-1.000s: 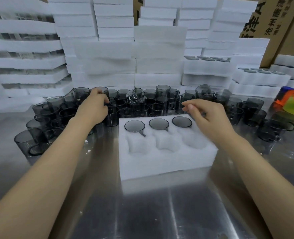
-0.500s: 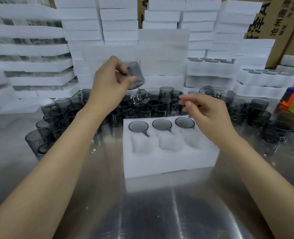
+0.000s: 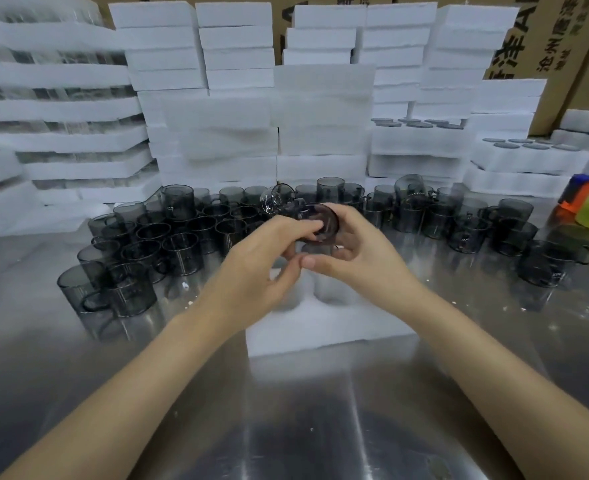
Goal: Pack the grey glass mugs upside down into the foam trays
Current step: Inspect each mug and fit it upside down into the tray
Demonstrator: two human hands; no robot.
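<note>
Mug (image 3: pixel 319 221) sits between both your hands, just above the back of the tray (image 3: pixel 320 327) and tilted so one round end faces you. Your left hand (image 3: pixel 262 261) pinches it from the near side with thumb and fingertips, and your right hand (image 3: pixel 359 251) curls round its far side. That two-handed hold looks meant for turning the mug over, so it can go mouth down into a pocket straight below. The tray lies square in front of you on the table (image 3: pixel 286 427), which keeps the drop short. The loose mugs (image 3: pixel 168 244) crowd upright behind it and to either side, within reach of each hand. Stacks (image 3: pixel 217 133) of foam stand along the back, some on the right with packed mugs showing on top. Much is hidden: your hands cover the tray's back row, so you cannot tell which pockets are filled, and the mug's handle is out of sight. Blur and dark glass leave it uncertain whether base or mouth faces you. The clear glass piece (image 3: pixel 274 202) just behind the mug is too indistinct to name.
</note>
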